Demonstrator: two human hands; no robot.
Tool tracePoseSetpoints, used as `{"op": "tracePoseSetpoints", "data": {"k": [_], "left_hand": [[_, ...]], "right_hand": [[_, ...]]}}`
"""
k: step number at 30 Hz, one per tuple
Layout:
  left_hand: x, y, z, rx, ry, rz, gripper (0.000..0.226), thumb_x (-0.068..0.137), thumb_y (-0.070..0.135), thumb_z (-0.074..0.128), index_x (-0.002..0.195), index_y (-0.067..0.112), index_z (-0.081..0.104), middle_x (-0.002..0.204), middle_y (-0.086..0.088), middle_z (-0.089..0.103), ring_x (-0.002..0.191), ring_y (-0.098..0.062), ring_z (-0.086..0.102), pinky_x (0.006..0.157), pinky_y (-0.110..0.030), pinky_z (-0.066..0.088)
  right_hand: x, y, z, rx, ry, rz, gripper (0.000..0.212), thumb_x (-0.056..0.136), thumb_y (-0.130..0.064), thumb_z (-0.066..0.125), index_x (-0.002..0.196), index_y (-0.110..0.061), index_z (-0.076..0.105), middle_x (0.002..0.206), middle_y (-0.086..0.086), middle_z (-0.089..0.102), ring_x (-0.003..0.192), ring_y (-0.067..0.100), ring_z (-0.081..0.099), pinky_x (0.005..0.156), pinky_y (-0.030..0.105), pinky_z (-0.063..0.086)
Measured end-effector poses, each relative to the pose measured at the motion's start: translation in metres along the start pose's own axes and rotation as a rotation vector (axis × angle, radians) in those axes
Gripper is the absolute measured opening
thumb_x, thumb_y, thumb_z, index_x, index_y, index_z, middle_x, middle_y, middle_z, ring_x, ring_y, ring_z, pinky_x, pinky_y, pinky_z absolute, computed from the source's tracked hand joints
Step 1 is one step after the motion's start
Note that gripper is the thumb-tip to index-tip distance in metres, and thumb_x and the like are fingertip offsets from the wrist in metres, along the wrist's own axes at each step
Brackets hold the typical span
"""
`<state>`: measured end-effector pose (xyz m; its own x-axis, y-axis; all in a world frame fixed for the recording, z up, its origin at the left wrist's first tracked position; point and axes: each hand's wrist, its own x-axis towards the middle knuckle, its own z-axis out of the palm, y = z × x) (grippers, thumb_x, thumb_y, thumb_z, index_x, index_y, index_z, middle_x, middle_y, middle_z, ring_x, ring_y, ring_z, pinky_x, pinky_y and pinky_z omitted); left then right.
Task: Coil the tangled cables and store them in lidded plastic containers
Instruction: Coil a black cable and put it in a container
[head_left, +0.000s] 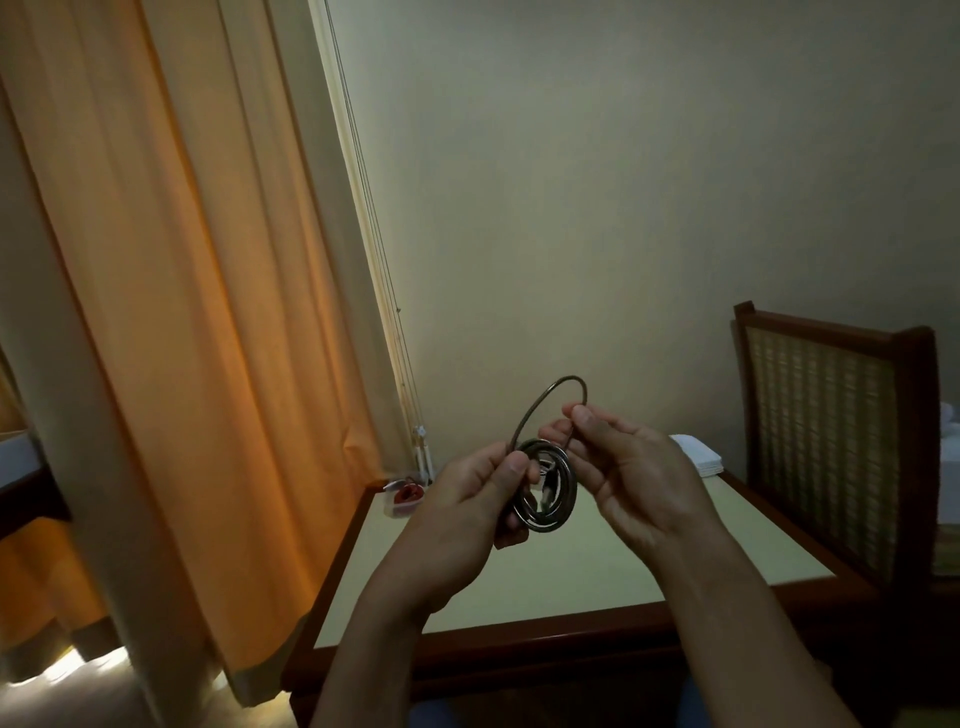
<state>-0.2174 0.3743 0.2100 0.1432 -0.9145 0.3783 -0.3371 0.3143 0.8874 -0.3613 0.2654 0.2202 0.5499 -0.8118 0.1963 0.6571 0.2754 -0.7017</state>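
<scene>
While the dark cable is held up in the air above the table, it is gripped by both hands at once. Most of its length is wound into a small round coil of several turns, and this coil is clamped at its left side by the left hand, with the thumb pressed across the turns and the fingers curled behind them. One larger loose loop is seen rising out of the coil and arching over to the right hand, where it is pinched between the thumb and the fingertips; the remaining fingers of that hand are loosely curled. A connector end appears to hang inside the ring of the coil, though it is too dim to be made out clearly. No part of the cable is touching the table. At the far left corner of the table a small clear plastic container is set, with a red cable lying coiled inside it; whether its lid is fully on cannot be told. At the far right corner a white stack of folded material is placed. A wooden chair with a woven back is stood just beside the right edge of the table, an orange curtain is hung to the left, and a plain pale wall is seen behind.
</scene>
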Motion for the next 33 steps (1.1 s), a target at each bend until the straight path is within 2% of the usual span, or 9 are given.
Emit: {"op": "tracePoseSetpoints", "data": {"k": [3,6,9,13,16,19,22,28,33], "left_hand": [[0.002,-0.001,-0.002,0.060,0.069,0.002,0.031,0.108,0.034,0.044,0.104,0.014,0.067,0.077,0.005,0.064,0.069,-0.013,0.054,0.060,-0.026,0.046],[0.004,-0.001,-0.001,0.111,0.152,0.014,0.029,0.108,0.032,0.045,0.094,0.023,0.069,0.077,0.012,0.068,0.067,-0.005,0.057,0.063,-0.029,0.047],[0.007,-0.001,0.000,0.140,0.185,0.026,0.029,0.107,0.032,0.047,0.093,0.027,0.071,0.079,0.009,0.068,0.068,-0.008,0.057,0.065,-0.031,0.048],[0.009,0.000,-0.001,0.130,0.189,0.036,0.026,0.107,0.027,0.049,0.099,0.016,0.072,0.079,0.000,0.067,0.064,-0.017,0.055,0.062,-0.039,0.049],[0.010,0.001,0.000,0.115,0.211,0.051,0.025,0.106,0.026,0.051,0.104,0.018,0.074,0.079,-0.005,0.069,0.065,-0.017,0.058,0.060,-0.034,0.051],[0.012,0.002,0.002,0.140,0.245,0.063,0.023,0.105,0.028,0.052,0.099,0.021,0.073,0.075,0.001,0.070,0.065,-0.013,0.059,0.061,-0.026,0.051],[0.014,0.003,0.004,0.140,0.272,0.066,0.022,0.105,0.028,0.053,0.098,0.021,0.072,0.069,0.004,0.067,0.062,-0.013,0.059,0.059,-0.025,0.050],[0.013,0.004,0.001,0.127,0.262,0.081,0.020,0.105,0.025,0.054,0.100,0.017,0.072,0.073,0.007,0.067,0.062,-0.013,0.061,0.059,-0.025,0.054],[0.015,0.004,0.000,0.135,0.287,0.102,0.018,0.104,0.022,0.056,0.100,0.015,0.072,0.079,0.000,0.066,0.063,-0.011,0.061,0.059,-0.022,0.052]], "right_hand": [[-0.006,0.005,-0.004,-0.076,-0.043,0.041,0.020,0.095,-0.005,0.062,0.109,0.008,0.067,0.087,0.018,0.074,0.078,0.023,0.074,0.069,0.031,0.062],[-0.006,0.007,-0.012,-0.399,-0.067,-0.007,0.024,0.095,-0.020,0.063,0.107,-0.003,0.076,0.100,0.017,0.075,0.092,0.026,0.068,0.085,0.040,0.054],[-0.011,0.011,-0.014,-0.619,-0.146,-0.057,0.028,0.099,-0.028,0.058,0.103,-0.010,0.079,0.093,0.006,0.071,0.084,0.018,0.051,0.075,0.036,0.040],[-0.019,0.013,-0.010,-0.605,-0.196,-0.068,0.035,0.104,-0.030,0.050,0.100,-0.012,0.079,0.093,0.005,0.072,0.082,0.016,0.049,0.072,0.037,0.039],[-0.028,0.014,-0.003,-0.626,-0.192,-0.070,0.025,0.092,-0.036,0.066,0.106,-0.018,0.077,0.098,0.001,0.074,0.082,0.008,0.058,0.072,0.033,0.047],[-0.032,0.025,0.004,-0.733,-0.096,-0.088,0.021,0.088,-0.023,0.076,0.108,-0.024,0.069,0.097,-0.002,0.073,0.082,0.014,0.069,0.067,0.032,0.058],[-0.034,0.030,0.007,-0.691,-0.092,-0.085,0.015,0.097,-0.010,0.065,0.111,-0.015,0.062,0.082,0.008,0.072,0.064,0.025,0.067,0.057,0.038,0.057],[-0.032,0.032,0.007,-0.731,-0.083,-0.097,0.012,0.099,-0.023,0.063,0.110,-0.018,0.065,0.090,0.005,0.076,0.082,0.021,0.074,0.083,0.047,0.061],[-0.034,0.031,0.003,-0.713,-0.122,-0.064,0.021,0.100,-0.012,0.061,0.119,-0.020,0.064,0.083,0.008,0.073,0.061,0.018,0.063,0.071,0.039,0.060]]}}
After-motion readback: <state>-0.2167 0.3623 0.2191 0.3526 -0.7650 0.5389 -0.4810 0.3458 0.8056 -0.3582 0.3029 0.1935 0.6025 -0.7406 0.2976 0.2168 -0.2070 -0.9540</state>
